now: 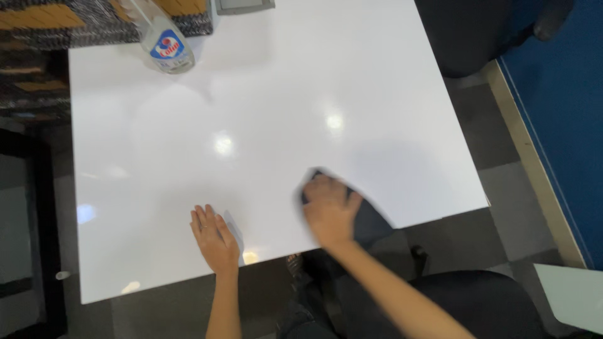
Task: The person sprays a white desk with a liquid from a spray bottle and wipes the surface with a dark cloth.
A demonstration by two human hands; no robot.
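Fingers of the right hand [330, 210] spread flat, pressing a dark cloth [367, 220] onto the white table [282, 94], while the left hand [215, 238] lies flat, fingers together, just beside it.

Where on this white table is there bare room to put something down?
The glossy white square table is bare across its middle and far right, between the clear plastic spray bottle at the far left corner and the hands. The near edge is crowded: left hand lies flat, right hand presses a dark cloth.
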